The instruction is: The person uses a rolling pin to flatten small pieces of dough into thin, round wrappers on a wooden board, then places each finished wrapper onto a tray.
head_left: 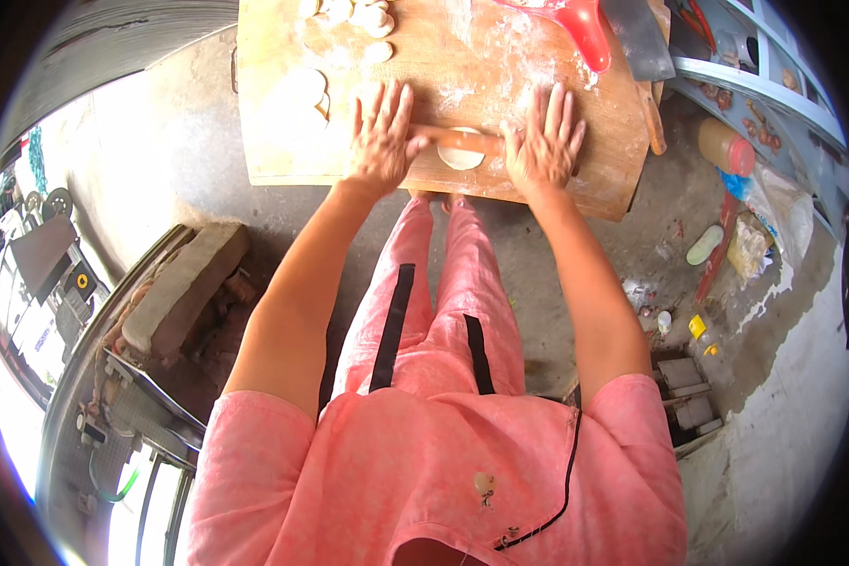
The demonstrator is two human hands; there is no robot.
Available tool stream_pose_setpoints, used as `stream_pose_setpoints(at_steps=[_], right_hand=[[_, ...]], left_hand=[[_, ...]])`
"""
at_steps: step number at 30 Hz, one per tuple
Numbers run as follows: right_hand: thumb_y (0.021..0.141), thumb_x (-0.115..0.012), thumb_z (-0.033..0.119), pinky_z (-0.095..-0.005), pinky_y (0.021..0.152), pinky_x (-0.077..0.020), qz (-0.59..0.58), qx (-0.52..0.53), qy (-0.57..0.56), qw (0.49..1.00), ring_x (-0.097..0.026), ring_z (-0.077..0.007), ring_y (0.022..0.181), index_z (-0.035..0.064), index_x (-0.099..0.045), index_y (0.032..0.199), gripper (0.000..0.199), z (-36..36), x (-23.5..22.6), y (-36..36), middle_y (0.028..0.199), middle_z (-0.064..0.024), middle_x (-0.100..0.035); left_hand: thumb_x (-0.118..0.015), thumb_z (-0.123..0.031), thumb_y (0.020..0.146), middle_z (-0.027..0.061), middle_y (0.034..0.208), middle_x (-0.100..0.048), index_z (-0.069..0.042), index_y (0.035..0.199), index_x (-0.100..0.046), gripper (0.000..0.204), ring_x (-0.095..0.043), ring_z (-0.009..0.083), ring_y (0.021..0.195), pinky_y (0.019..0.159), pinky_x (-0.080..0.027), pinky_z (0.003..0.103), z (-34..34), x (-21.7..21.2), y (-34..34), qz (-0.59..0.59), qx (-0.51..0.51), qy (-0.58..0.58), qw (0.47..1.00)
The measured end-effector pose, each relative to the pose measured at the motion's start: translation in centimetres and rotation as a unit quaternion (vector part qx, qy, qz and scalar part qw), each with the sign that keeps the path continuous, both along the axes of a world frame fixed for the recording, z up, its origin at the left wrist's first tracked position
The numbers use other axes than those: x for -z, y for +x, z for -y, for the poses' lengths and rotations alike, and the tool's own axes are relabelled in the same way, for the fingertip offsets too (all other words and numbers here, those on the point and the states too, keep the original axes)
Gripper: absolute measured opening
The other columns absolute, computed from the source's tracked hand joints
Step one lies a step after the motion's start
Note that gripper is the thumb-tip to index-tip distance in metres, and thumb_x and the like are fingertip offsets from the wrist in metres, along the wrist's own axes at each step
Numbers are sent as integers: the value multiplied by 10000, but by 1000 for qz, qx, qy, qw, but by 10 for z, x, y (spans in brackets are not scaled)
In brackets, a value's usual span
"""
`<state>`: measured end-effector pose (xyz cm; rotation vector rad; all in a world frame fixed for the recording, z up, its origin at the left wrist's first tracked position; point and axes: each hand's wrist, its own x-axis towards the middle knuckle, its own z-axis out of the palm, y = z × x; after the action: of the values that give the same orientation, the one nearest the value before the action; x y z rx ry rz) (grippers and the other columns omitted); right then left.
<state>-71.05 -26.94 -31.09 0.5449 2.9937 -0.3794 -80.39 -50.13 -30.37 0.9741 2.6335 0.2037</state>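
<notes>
A wooden rolling pin [472, 142] lies crosswise over a round, flat piece of dough [461, 160] near the front edge of a floured wooden board [283, 160]. Flat on the pin's left end rests my left hand [383, 141], its fingers stretched forward. My right hand [543, 141] lies on the other end, palm down with fingers spread. Neither hand wraps its fingers round the pin. Left of my left hand are a few rolled dough rounds [304, 87], partly overlapping. Several small dough pieces [379, 51] sit farther back, dusted with flour.
At the back right of the board are a red plastic utensil [585, 30] and a cleaver [638, 42], its wooden handle over the right edge. A blue shelf [755, 83] stands to the right. A brown-filled jar [726, 146] and plastic bags [755, 243] are on the floor.
</notes>
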Motion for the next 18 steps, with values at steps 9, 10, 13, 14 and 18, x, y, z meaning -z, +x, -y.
stream_pose_setpoints(at_steps=[9,10,13,14,18], right_hand=[[890,-517,387,-543,1123,-94,63,-33,-46,996,-131,-340,1423,49,-228,1469,729,35,-22,71,1541,-127,-192],[888,-519,389,-543,1122,-97,73,-34,-42,996,-131,-342,1423,48,-228,1469,733,35,-22,73,1541,-125,-194],[892,-509,405,-548,1124,-89,39,-46,-47,997,-138,-327,1425,46,-241,1464,727,25,-17,55,1542,-130,-191],[892,-511,410,-551,1125,-82,27,-48,-53,997,-136,-322,1427,46,-248,1461,725,20,-15,46,1543,-130,-189],[936,-410,422,-544,1132,-77,38,-23,29,999,-110,-311,1437,98,-208,1485,668,3,-7,-7,1553,-145,-141]], left_hand=[[-553,-431,872,160,1552,-100,-36,1483,-127,843,-64,323,1442,1156,-41,502,50,-21,77,99,27,-19,995],[-561,-429,867,156,1552,-104,-41,1484,-129,847,-68,322,1441,1155,-43,507,49,-21,76,102,26,-25,994],[-570,-437,858,130,1554,-120,-60,1488,-133,854,-85,295,1442,1152,-55,519,44,-15,67,76,3,-2,997],[-543,-452,872,120,1556,-124,-56,1488,-129,841,-83,276,1445,1152,-54,520,38,-16,60,75,-6,-5,997],[-332,-598,908,120,1548,-170,-45,1487,-140,824,-96,271,1445,1152,-30,513,15,-3,20,16,-15,7,1000]])
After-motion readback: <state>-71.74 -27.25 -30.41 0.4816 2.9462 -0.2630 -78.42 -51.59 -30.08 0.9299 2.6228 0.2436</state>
